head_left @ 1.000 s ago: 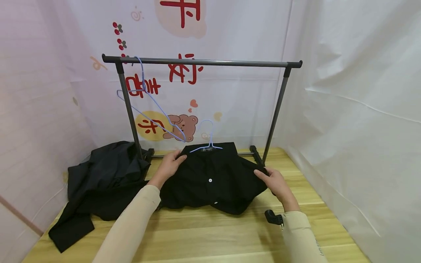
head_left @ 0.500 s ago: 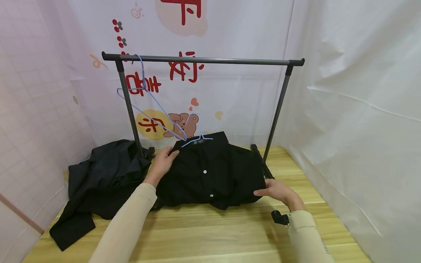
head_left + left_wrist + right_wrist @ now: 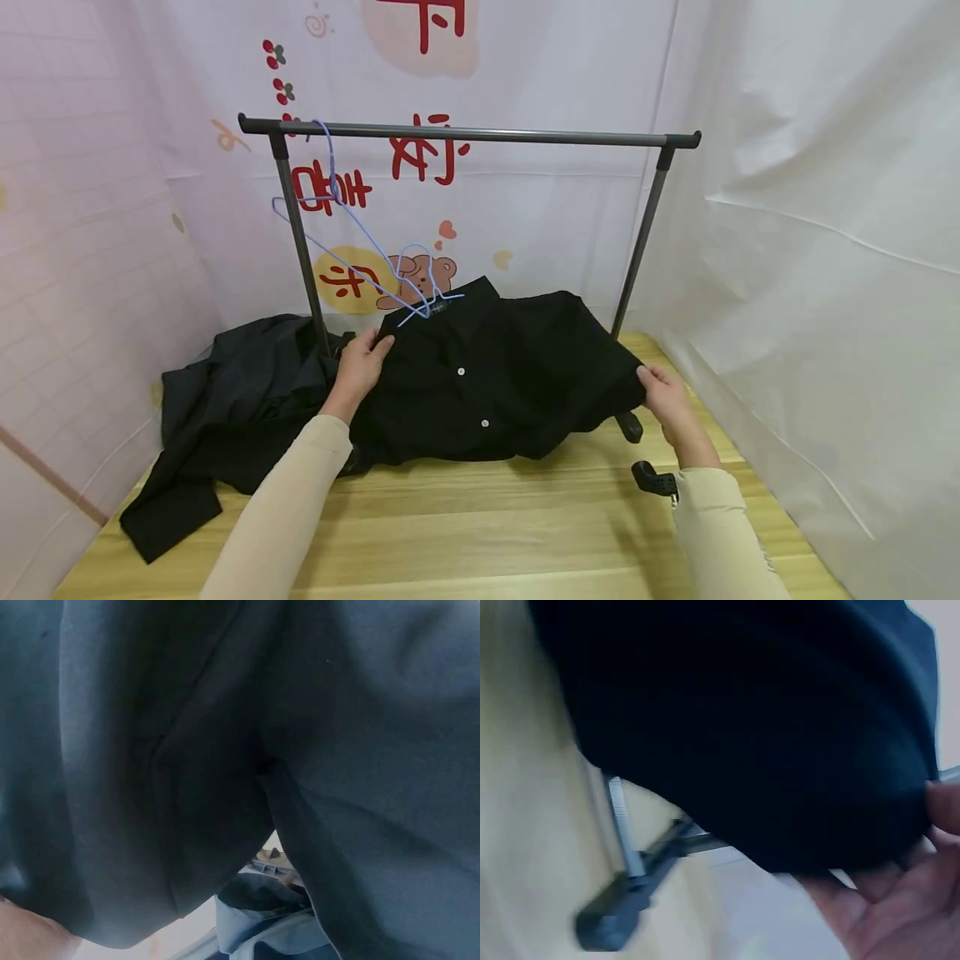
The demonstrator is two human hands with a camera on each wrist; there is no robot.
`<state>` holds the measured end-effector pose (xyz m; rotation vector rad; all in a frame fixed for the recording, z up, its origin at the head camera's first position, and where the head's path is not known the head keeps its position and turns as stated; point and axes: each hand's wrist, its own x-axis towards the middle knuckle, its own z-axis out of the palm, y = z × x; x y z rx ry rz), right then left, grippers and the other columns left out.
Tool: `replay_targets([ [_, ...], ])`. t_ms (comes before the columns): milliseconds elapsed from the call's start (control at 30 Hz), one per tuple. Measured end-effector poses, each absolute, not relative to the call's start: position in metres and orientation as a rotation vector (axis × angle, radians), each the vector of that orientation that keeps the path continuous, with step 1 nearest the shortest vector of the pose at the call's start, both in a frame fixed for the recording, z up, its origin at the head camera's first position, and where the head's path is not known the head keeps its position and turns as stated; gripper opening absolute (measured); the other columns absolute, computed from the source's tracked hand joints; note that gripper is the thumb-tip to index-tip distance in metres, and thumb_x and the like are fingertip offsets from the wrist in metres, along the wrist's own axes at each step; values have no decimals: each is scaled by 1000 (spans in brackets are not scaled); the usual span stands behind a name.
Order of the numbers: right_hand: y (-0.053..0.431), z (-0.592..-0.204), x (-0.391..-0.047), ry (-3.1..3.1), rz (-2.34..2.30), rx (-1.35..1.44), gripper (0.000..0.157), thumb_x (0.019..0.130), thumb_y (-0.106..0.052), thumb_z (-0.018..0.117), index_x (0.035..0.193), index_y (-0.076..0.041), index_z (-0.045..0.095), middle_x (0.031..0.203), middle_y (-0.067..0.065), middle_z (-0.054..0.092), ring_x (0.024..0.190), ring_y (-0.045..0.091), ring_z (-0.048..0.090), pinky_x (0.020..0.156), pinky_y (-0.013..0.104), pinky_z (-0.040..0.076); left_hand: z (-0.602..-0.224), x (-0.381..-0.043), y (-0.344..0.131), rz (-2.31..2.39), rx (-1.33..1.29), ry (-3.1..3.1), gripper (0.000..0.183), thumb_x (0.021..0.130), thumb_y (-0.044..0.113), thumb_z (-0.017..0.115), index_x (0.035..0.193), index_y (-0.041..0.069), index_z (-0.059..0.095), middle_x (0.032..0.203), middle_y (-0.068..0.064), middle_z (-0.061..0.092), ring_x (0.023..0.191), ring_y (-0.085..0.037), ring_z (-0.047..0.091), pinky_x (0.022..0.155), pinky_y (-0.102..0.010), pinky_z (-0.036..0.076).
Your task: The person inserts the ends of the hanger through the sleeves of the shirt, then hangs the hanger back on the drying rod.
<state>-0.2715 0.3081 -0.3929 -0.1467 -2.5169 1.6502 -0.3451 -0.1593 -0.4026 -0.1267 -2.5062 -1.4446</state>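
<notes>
A black shirt (image 3: 510, 358) with white buttons hangs raised between both hands in the head view. A thin blue hanger (image 3: 431, 292) sits in its collar, with the hook up. My left hand (image 3: 360, 367) pinches the shirt near its left shoulder, thumb in front and the other fingers mostly behind the cloth. At the far right, my right hand (image 3: 671, 404) pinches the sleeve's end. Dark cloth fills most of the left wrist view, with a bit of skin at its lower left. In the right wrist view the thumb and fingers (image 3: 946, 806) hold the sleeve edge.
Behind the shirt stands a dark metal clothes rack (image 3: 480, 135). A second blue hanger (image 3: 360, 229) hangs at the left of its bar. Another dark garment (image 3: 247, 400) lies heaped on the left of the wooden table (image 3: 450, 533). White cloth walls surround the table.
Both hands and the shirt have moved up, the collar and left hand also leftward. My right hand has shifted lower on the sleeve, then drawn the sleeve out to the right.
</notes>
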Motion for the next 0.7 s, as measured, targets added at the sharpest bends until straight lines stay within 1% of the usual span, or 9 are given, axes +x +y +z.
replay_targets([
  [67,308,-378,-270,-2486,1540,-162,41,109,-29,31,116,7,50,104,14,52,92,20,48,77,30,41,-403,-345,-159,-1447,-119,-2510,32,106,32,48,117,4,60,109,-18,62,97,-33,56,87,-46,43],
  [133,306,-362,-269,-2431,1437,-141,42,109,-30,32,116,7,50,107,18,49,91,25,43,74,33,36,-402,-345,-158,-1465,-106,-2513,34,106,33,48,121,5,59,113,-19,62,99,-34,56,89,-47,43],
  [233,304,-341,-268,-2344,1284,-69,42,109,-30,34,116,6,54,109,21,53,93,26,46,75,33,35,-401,-345,-157,-1481,-91,-2516,37,106,35,47,126,5,58,117,-18,61,103,-34,56,92,-49,43],
  [300,303,-332,-270,-2293,1181,-47,39,108,-28,38,115,6,57,106,21,57,92,27,49,76,35,37,-401,-345,-156,-1496,-85,-2509,38,106,35,47,127,5,58,119,-19,61,104,-34,56,94,-49,43],
  [367,302,-329,-272,-2297,1067,-39,36,108,-24,41,120,4,59,110,23,60,97,32,54,82,41,40,-402,-346,-156,-1511,-74,-2493,39,106,36,47,128,5,58,119,-18,62,104,-33,56,95,-49,43],
  [467,302,-337,-274,-2422,924,-52,39,106,-22,44,133,4,56,122,29,58,109,42,55,90,54,42,-404,-347,-155,-1524,-78,-2489,38,106,35,47,126,4,58,116,-18,62,102,-32,56,94,-48,43],
  [533,301,-350,-272,-2584,849,-45,44,106,-24,45,136,6,53,128,31,56,115,47,53,93,59,42,-407,-347,-154,-1513,-93,-2500,37,106,35,47,124,4,59,114,-17,62,100,-31,56,92,-47,44],
  [633,296,-375,-268,-2859,789,1,53,105,-36,48,132,8,56,127,30,58,115,48,54,93,59,44,-410,-346,-153,-1460,-104,-2555,35,106,36,47,121,6,59,111,-15,62,98,-31,56,89,-46,43],
  [700,290,-392,-266,-3032,770,53,62,102,-46,50,128,9,59,125,29,60,114,48,55,93,57,45,-411,-344,-152,-1401,-89,-2589,33,106,37,47,118,9,59,109,-13,62,97,-30,55,88,-45,42],
])
